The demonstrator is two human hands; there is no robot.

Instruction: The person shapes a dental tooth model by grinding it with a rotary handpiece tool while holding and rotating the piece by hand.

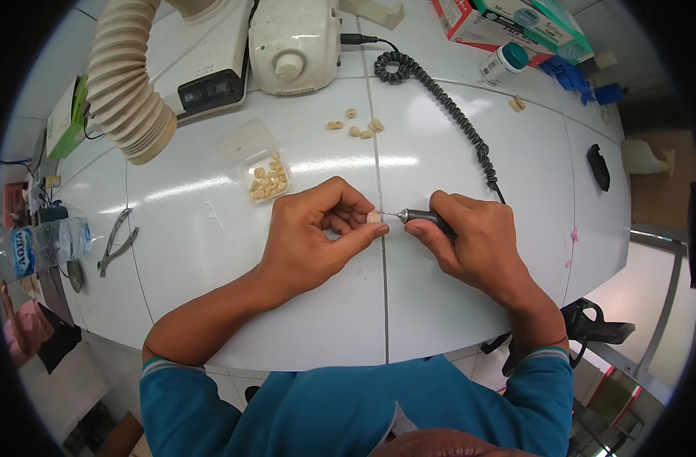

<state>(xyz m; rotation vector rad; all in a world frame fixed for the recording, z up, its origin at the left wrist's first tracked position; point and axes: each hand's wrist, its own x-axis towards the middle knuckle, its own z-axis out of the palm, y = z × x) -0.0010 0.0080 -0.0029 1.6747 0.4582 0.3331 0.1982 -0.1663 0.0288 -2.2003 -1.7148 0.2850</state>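
My left hand pinches a small tooth-coloured dental crown between thumb and fingertips, over the white tabletop. My right hand is wrapped round a dark rotary handpiece, its thumb along the near side. The thin bur points left, its tip at the crown; whether they touch I cannot tell. From the handpiece a black coiled cord runs back to a cream control unit. Beyond my left hand stands a clear open box of tooth-coloured pieces.
Several loose tooth-coloured pieces lie behind my hands. A ribbed suction hose hangs at the back left. Pliers and a water bottle are at left. A white jar and stacked boxes stand back right.
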